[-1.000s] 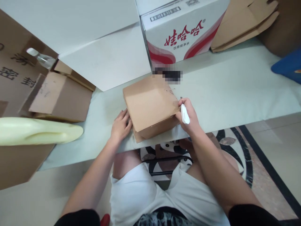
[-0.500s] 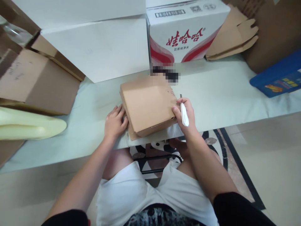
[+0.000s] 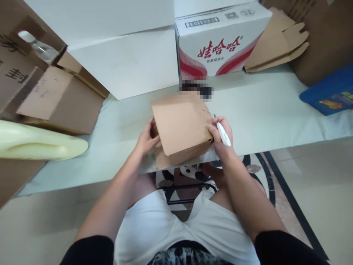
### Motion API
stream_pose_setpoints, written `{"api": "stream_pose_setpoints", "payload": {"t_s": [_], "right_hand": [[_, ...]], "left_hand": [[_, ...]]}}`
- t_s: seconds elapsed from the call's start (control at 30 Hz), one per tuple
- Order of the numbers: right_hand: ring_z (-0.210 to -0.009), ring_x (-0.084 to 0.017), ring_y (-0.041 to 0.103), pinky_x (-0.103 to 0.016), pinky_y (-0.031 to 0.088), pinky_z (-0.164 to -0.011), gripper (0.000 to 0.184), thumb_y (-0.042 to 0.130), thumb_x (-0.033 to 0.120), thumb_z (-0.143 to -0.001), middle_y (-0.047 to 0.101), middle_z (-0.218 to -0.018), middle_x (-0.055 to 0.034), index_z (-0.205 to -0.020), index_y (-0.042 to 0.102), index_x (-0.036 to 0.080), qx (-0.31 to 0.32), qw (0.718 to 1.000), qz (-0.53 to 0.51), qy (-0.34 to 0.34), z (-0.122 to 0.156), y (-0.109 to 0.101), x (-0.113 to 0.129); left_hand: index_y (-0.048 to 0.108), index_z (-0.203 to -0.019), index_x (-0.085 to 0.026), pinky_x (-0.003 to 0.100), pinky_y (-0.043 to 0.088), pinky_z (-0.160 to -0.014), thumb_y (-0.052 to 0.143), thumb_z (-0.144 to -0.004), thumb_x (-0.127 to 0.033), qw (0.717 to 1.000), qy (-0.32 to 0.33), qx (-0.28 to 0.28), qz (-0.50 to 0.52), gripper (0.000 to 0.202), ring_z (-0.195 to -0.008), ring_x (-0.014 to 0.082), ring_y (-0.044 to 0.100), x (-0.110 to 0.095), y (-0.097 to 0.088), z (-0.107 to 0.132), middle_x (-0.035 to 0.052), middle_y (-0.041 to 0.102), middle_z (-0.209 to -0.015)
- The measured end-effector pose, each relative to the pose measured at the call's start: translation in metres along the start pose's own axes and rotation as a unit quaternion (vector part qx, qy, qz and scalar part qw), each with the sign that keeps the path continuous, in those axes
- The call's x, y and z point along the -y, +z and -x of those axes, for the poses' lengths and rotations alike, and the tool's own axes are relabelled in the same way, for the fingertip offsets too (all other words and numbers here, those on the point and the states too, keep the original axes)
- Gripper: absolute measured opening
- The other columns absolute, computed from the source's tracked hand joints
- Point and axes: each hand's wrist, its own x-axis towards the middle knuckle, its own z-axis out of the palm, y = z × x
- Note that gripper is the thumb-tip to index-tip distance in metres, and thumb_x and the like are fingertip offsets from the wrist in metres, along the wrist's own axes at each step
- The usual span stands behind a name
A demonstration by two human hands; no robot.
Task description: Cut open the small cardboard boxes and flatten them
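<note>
The box [image 3: 182, 125] lay on the cloth-covered tabletop [image 3: 261, 110], close to the near edge and slightly tilted to it. The left hand [image 3: 145, 141] was at its left side, thumb and fingers parted and reaching under the rim of the top panel; the fingertips were hidden, so I could not tell how firmly they held. The right hand [image 3: 220, 144] was closed around a white-handled cutter [image 3: 224, 134], its narrow dark tip pointing away from the person, while the thumb and fingers met the box's right corner.

The step in hand seemed to be steadying the box from both sides while handling its top. Any next move would have called for a sure left hold, with the cutter's tip kept clear of those fingers.

Farther back, a white-and-red carton [image 3: 223, 48] read 娃哈哈, with ® beside it and 饮用纯净水 below; a barcode and a square code were on its top. At left, a big brown carton [image 3: 11, 59] carried large black characters, 封 among them. Scrawl on a smaller carton [image 3: 78, 97], print by the box's right edge and lettering on a blue pack [image 3: 321, 96] toward the right were too small or unclear to read.
</note>
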Motion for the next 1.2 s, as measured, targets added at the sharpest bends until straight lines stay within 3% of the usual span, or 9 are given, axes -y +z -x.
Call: {"api": "stream_pose_setpoints", "payload": {"t_s": [0.1,0.17,0.3,0.43,0.53,0.73,0.97,1.07,1.2], "right_hand": [[-0.066,-0.015,0.038,-0.032,0.031,-0.063,0.031,0.066,0.041,-0.072,0.042,-0.074,0.0041,-0.090,0.046,0.026,-0.013,0.998,-0.065,0.023,-0.002,0.001,0.003],[-0.065,-0.015,0.037,-0.031,0.029,-0.061,0.031,0.065,0.040,-0.070,0.040,-0.073,0.0042,-0.089,0.045,0.026,-0.006,0.992,-0.113,0.050,-0.002,0.001,0.008],[-0.063,-0.014,0.036,-0.031,0.028,-0.059,0.029,0.064,0.037,-0.067,0.039,-0.071,0.0048,-0.087,0.045,0.026,0.009,0.983,-0.163,0.081,-0.001,0.002,0.017],[-0.063,-0.013,0.037,-0.030,0.028,-0.060,0.031,0.066,0.036,-0.062,0.042,-0.071,0.0052,-0.085,0.046,0.026,-0.011,0.969,-0.221,0.107,0.000,0.005,0.021],[-0.064,-0.013,0.038,-0.030,0.027,-0.060,0.033,0.067,0.037,-0.060,0.044,-0.070,0.0056,-0.084,0.047,0.026,0.005,0.962,-0.241,0.127,0.001,0.010,0.023],[-0.064,-0.013,0.037,-0.031,0.026,-0.061,0.030,0.064,0.039,-0.060,0.042,-0.069,0.0061,-0.082,0.049,0.025,0.002,0.963,-0.232,0.136,0.001,0.007,0.026],[-0.064,-0.014,0.041,-0.031,0.032,-0.062,0.023,0.062,0.037,-0.072,0.044,-0.068,0.0055,-0.085,0.047,0.026,-0.001,0.990,-0.120,0.080,-0.006,0.001,0.015],[-0.063,-0.015,0.046,-0.032,0.035,-0.064,0.023,0.064,0.038,-0.078,0.047,-0.068,0.0052,-0.088,0.047,0.026,-0.010,1.000,0.005,0.020,-0.007,-0.003,0.015],[-0.060,-0.017,0.047,-0.033,0.033,-0.065,0.025,0.069,0.040,-0.080,0.053,-0.066,0.0042,-0.091,0.050,0.028,-0.024,0.990,0.136,0.002,-0.006,-0.006,0.017]], "left_hand": [[0.047,-0.154,-0.031,0.055,0.035,-0.130,0.086,-0.077,-0.046,0.998,-0.021,-0.040,0.036,0.087,-0.155,0.0335,0.044,0.000,0.002,-0.003,0.0144,0.045,-0.167],[0.055,-0.145,-0.026,0.057,0.037,-0.128,0.088,-0.073,-0.046,0.995,-0.031,-0.095,0.009,0.082,-0.150,0.0367,0.050,-0.002,-0.003,-0.003,0.0161,0.054,-0.159],[0.069,-0.113,-0.016,0.058,0.055,-0.108,0.088,-0.068,-0.049,0.994,-0.065,-0.083,-0.037,0.059,-0.117,0.0386,0.071,-0.016,-0.012,0.002,0.0149,0.076,-0.120],[0.063,-0.125,-0.017,0.054,0.056,-0.109,0.094,-0.058,-0.047,0.994,-0.027,-0.097,-0.046,0.080,-0.121,0.0364,0.070,-0.030,-0.009,0.012,0.0160,0.073,-0.129],[0.067,-0.122,-0.017,0.056,0.055,-0.109,0.088,-0.067,-0.054,0.994,-0.041,-0.085,-0.048,0.069,-0.123,0.0374,0.069,-0.036,-0.007,0.018,0.0177,0.072,-0.130],[0.074,-0.090,-0.019,0.047,0.063,-0.089,0.086,-0.059,-0.053,0.987,-0.104,-0.122,-0.005,0.047,-0.096,0.0332,0.074,-0.039,-0.018,0.029,0.0084,0.079,-0.094],[0.072,-0.096,-0.020,0.030,0.058,-0.069,0.083,-0.061,-0.045,0.936,-0.226,-0.211,0.169,0.045,-0.075,0.0207,0.071,-0.047,-0.013,0.026,0.0033,0.077,-0.086],[0.071,-0.100,-0.020,0.035,0.062,-0.073,0.083,-0.063,-0.052,0.929,-0.260,-0.171,0.199,0.050,-0.082,0.0254,0.075,-0.052,-0.013,0.023,0.0055,0.077,-0.088],[0.072,-0.105,-0.025,0.047,0.065,-0.084,0.063,-0.074,-0.083,0.935,-0.232,-0.148,0.225,0.067,-0.108,0.0359,0.075,-0.060,-0.017,0.022,0.0095,0.079,-0.105]]}}
